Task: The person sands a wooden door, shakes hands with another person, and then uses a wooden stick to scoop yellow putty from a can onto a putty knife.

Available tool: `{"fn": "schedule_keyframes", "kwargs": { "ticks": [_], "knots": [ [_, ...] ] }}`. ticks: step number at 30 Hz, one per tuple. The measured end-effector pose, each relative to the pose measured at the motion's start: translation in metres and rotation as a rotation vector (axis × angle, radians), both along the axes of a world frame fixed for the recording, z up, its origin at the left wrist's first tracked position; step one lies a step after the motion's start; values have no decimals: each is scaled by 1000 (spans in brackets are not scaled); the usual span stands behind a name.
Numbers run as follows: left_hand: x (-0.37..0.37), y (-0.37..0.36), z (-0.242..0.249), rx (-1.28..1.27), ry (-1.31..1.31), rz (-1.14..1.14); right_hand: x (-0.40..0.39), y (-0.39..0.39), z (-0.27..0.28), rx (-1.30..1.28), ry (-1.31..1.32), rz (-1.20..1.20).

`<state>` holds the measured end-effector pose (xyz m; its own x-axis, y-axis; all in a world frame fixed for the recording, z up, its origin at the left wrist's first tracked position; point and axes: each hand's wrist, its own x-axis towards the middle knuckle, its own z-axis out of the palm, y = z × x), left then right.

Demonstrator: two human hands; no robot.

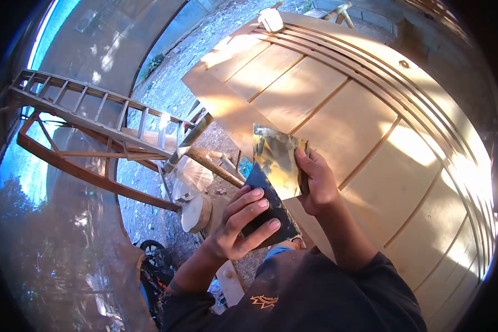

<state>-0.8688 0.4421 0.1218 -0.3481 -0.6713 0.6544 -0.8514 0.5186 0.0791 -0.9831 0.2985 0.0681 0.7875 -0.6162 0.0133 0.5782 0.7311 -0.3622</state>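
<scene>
My right hand point(317, 180) grips a stained flat plate point(276, 149) by its right side, thumb on the face. The plate is rectangular, greyish, with yellow and dark smears. Against its lower left part lies a black flat plate point(267, 202) with a pale, worn edge, held in my left hand point(245, 221), whose fingers spread across its face. The two plates overlap in this view, raised before my chest. Beyond them spreads a large pale wooden panel point(365, 124) with grooves between its sections.
A white cup point(271, 20) stands at the panel's far corner. Long wooden strips point(371, 74) run along its far side. On the left are a ladder point(99, 110) and a curved wooden frame point(77, 169). A white bag point(192, 174) sits below, with a wheel point(156, 254) nearer me.
</scene>
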Motion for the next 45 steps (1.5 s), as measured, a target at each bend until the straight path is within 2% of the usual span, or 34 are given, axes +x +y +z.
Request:
{"fn": "schedule_keyframes", "kwargs": {
  "ticks": [6, 11, 14, 16, 18, 20, 23, 24, 26, 27, 28, 30, 31, 32, 34, 37, 40, 45],
  "knots": [
    [13, 1, -23, -14, 10, 137, -1, 9, -29, -199, 164, -122],
    [42, -5, -51, -17, 89, 171, -3, 21, -22, -211, 100, -176],
    [68, -2, -69, 194, 84, 377, -11, 25, -20, -273, 131, -138],
    [79, 6, -71, 206, 449, 437, -11, 26, -23, -305, 182, -158],
    [71, 14, -75, 184, 1508, 370, -6, 24, -35, -214, 239, -181],
    [65, 18, -56, 218, 1495, 320, 0, 26, -46, -115, 283, -183],
    [47, 24, -55, 159, 1399, 301, 8, 32, -50, -54, 321, -194],
    [41, 28, -56, 112, 1215, 324, 10, 33, -50, -44, 338, -203],
    [24, 25, -53, -12, 729, 223, 13, 35, -46, -52, 345, -217],
    [22, 19, -57, 24, 537, 80, 13, 35, -40, -71, 336, -214],
    [28, 10, -82, -113, 387, 63, 12, 36, -38, -91, 330, -205],
    [55, 12, -98, 170, 401, 323, 7, 32, -43, -85, 312, -200],
    [68, 6, -88, 326, 461, 318, 5, 30, -46, -82, 302, -205],
    [80, 4, -82, 238, 456, 284, 4, 28, -48, -193, 372, -279],
    [90, -1, -51, 300, 371, 329, 4, 29, -52, -409, 512, -425],
    [77, -13, 10, 475, 89, 200, 8, 33, -49, -585, 754, -472],
    [70, -34, 15, 527, -83, 168, 12, 38, -38, -722, 806, -522],
    [71, -48, 4, 717, 90, 31, 12, 29, -41, -717, 900, -580]
  ]
}}
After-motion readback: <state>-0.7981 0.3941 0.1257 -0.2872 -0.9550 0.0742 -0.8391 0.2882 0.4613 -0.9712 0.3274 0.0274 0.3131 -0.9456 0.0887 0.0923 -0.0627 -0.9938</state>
